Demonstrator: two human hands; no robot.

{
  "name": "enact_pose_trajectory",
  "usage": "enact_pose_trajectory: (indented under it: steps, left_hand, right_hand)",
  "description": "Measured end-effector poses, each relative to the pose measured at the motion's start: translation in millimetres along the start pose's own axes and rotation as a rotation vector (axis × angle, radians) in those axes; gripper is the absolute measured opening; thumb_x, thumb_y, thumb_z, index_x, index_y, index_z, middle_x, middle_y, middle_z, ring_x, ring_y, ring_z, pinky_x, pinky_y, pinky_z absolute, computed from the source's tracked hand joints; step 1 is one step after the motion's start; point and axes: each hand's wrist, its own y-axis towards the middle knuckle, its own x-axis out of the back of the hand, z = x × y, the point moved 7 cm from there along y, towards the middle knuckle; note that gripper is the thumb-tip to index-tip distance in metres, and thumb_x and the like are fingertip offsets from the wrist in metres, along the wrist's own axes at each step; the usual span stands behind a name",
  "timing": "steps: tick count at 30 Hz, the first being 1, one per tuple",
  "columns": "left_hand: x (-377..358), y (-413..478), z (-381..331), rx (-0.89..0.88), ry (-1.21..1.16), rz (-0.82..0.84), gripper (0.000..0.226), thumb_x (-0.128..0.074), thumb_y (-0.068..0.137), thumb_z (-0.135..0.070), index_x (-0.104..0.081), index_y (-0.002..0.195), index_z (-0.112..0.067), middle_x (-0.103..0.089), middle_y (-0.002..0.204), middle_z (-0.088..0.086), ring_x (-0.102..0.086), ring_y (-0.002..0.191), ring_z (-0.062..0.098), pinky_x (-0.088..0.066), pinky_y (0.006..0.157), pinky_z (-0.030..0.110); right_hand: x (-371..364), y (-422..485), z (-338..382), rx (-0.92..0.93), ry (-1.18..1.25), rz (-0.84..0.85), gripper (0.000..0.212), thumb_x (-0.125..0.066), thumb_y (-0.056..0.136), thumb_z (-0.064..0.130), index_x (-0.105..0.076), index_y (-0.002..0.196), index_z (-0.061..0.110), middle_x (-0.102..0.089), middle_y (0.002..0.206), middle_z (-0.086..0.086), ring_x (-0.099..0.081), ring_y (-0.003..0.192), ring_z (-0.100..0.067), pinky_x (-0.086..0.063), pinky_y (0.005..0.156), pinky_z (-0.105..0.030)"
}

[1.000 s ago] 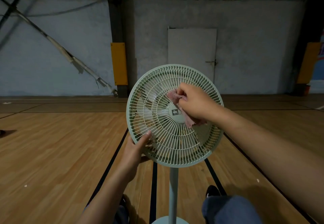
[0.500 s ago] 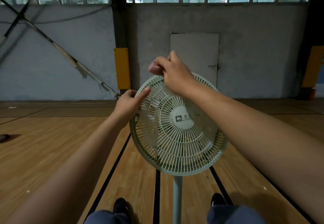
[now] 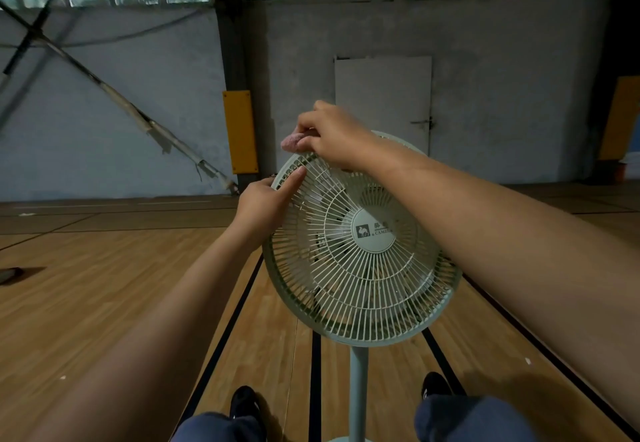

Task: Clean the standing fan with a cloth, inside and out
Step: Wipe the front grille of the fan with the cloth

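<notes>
The right hand (image 3: 337, 136) has its fingers curled down around a small bunched pink cloth (image 3: 292, 141), pinching it so that only a rounded end pokes out to the left, just above the top edge of the pale green standing fan with its round wire grille (image 3: 360, 251). The left hand (image 3: 263, 201) lies against the upper left rim of the grille, forefinger stretched straight along the wires and the other fingers wrapped behind the rim where they cannot be made out. The fan stands between the person's feet on a slim pale pole (image 3: 358, 389), its head tilted back a little, with a round white badge (image 3: 374, 232) at the centre of the grille and the blades dim behind it. All this sits on a wooden sports floor with black lines (image 3: 104, 303), before a grey wall holding a pale door (image 3: 382, 102) and a yellow pad (image 3: 240, 131). The cloth looks soft and light and should fold into the gaps easily. The thin plastic wires will likely flex under hard pressure, and the tall pole could tip, so a steadying hold belongs on the stiff outer rim, as the left hand has it, with wiping done gently along the wires
</notes>
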Motion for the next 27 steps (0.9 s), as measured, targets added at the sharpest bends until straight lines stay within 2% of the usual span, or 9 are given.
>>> enact_pose_trajectory:
  steps: [5, 7, 9, 13, 16, 18, 22, 24, 27]
  left_hand:
    - [0.2, -1.1, 0.9, 0.019, -0.020, 0.018, 0.064, -0.068, 0.083, -0.085, -0.077, 0.107, -0.026, -0.082, 0.084, -0.013, -0.081, 0.074, 0.010, -0.063, 0.064, 0.030]
    - [1.1, -1.1, 2.6, 0.025, -0.021, 0.015, 0.061, -0.067, 0.081, -0.086, -0.075, 0.107, -0.031, -0.082, 0.085, -0.014, -0.081, 0.075, 0.010, -0.066, 0.068, 0.033]
    - [2.7, -3.0, 2.8, 0.022, -0.023, 0.009, 0.060, -0.066, 0.080, -0.088, -0.074, 0.103, -0.033, -0.081, 0.083, -0.016, -0.080, 0.073, 0.007, -0.064, 0.062, 0.028]
    - [6.4, -6.0, 2.3, 0.018, -0.038, -0.016, 0.051, -0.068, 0.082, -0.084, -0.071, 0.090, -0.034, -0.079, 0.077, -0.019, -0.077, 0.068, 0.003, -0.056, 0.048, 0.018]
    - [5.8, -6.1, 0.9, 0.018, -0.032, -0.018, 0.054, -0.068, 0.079, -0.086, -0.071, 0.090, -0.034, -0.079, 0.077, -0.019, -0.077, 0.067, 0.004, -0.056, 0.048, 0.019]
    - [1.9, -7.3, -2.1, 0.009, -0.025, -0.002, 0.061, -0.067, 0.073, -0.091, -0.070, 0.093, -0.034, -0.078, 0.078, -0.020, -0.077, 0.068, 0.003, -0.056, 0.050, 0.020]
    - [-3.6, -7.3, -3.7, -0.004, -0.031, 0.026, 0.076, -0.069, 0.060, -0.093, -0.073, 0.101, -0.030, -0.081, 0.081, -0.015, -0.080, 0.071, 0.007, -0.062, 0.059, 0.026]
    - [-4.9, -6.0, -5.2, -0.011, -0.012, 0.031, 0.074, -0.072, 0.059, -0.091, -0.072, 0.100, -0.030, -0.081, 0.082, -0.014, -0.080, 0.072, 0.008, -0.065, 0.064, 0.030]
    - [-8.5, -5.8, -10.4, -0.036, 0.027, 0.044, 0.072, -0.072, 0.056, -0.091, -0.071, 0.098, -0.032, -0.081, 0.082, -0.014, -0.080, 0.073, 0.008, -0.066, 0.070, 0.033]
  right_hand:
    - [22.5, -8.7, -28.4, -0.119, -0.024, -0.073, 0.018, -0.069, 0.100, 0.040, -0.064, 0.091, 0.025, -0.052, 0.103, 0.002, -0.056, 0.090, -0.017, -0.042, 0.072, -0.033]
    - [31.3, -13.4, -42.6, -0.167, -0.018, -0.099, 0.021, -0.070, 0.100, 0.040, -0.063, 0.087, 0.026, -0.054, 0.099, 0.005, -0.056, 0.084, -0.012, -0.042, 0.070, -0.028]
    - [39.3, -19.3, -57.7, -0.215, 0.008, -0.132, 0.026, -0.069, 0.100, 0.040, -0.059, 0.079, 0.029, -0.054, 0.090, 0.016, -0.053, 0.076, 0.003, -0.037, 0.063, -0.018]
    - [47.5, -36.0, -92.9, -0.325, 0.114, -0.136, 0.028, -0.069, 0.102, 0.038, -0.058, 0.081, 0.023, -0.066, 0.074, 0.025, -0.062, 0.068, 0.020, -0.044, 0.057, -0.013]
    - [54.6, -47.6, -111.0, -0.385, 0.084, -0.149, 0.030, -0.066, 0.102, 0.044, -0.057, 0.081, 0.024, -0.062, 0.078, 0.017, -0.058, 0.069, 0.006, -0.036, 0.056, -0.023]
    - [56.0, -49.5, -115.6, -0.409, 0.082, -0.149, 0.029, -0.066, 0.102, 0.042, -0.058, 0.080, 0.025, -0.060, 0.077, 0.019, -0.056, 0.070, 0.006, -0.035, 0.056, -0.024]
    - [49.8, -40.6, -104.4, -0.352, 0.085, -0.156, 0.026, -0.066, 0.104, 0.031, -0.063, 0.079, 0.023, -0.058, 0.078, 0.028, -0.057, 0.066, 0.024, -0.035, 0.062, -0.012]
    - [46.7, -34.4, -89.4, -0.290, 0.059, -0.155, 0.023, -0.065, 0.104, 0.030, -0.069, 0.083, 0.023, -0.057, 0.086, 0.027, -0.057, 0.072, 0.016, -0.039, 0.068, -0.011]
    - [38.3, -23.2, -53.7, -0.157, 0.016, -0.094, 0.018, -0.066, 0.104, 0.034, -0.077, 0.093, 0.026, -0.052, 0.087, 0.025, -0.053, 0.078, 0.010, -0.040, 0.069, -0.016]
